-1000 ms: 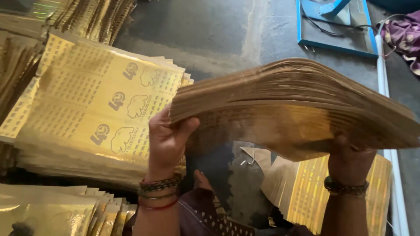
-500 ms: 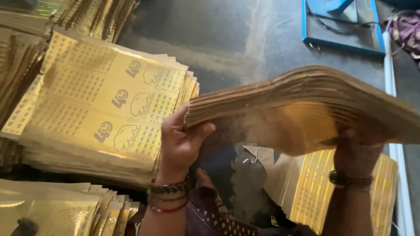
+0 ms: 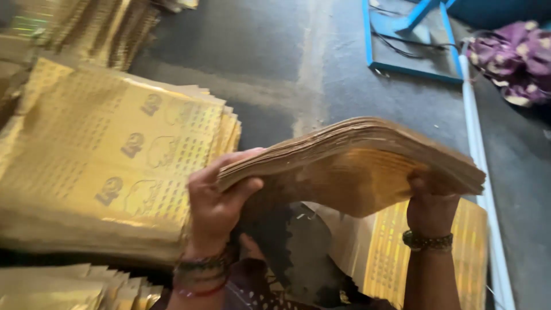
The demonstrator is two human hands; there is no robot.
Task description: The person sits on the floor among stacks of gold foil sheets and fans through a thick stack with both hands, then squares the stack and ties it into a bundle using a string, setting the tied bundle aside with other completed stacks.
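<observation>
head view, looking down: both hands lift a thick stack of golden sheets (image 3: 356, 166) above a dark floor (image 3: 275, 51). the left hand (image 3: 215, 209) clamps the stack's near left end, thumb on top; the right hand (image 3: 430, 209) closes on its right end from below. the stack sags slightly, held clear of the large pile of printed gold sheets (image 3: 120, 161) at left. the step looks like carrying a bundle mid-air; setting it down squarely would call for keeping both ends level so no sheets slide.

Sheet stack (image 3: 356, 166) right of pile (image 3: 115, 166)
</observation>
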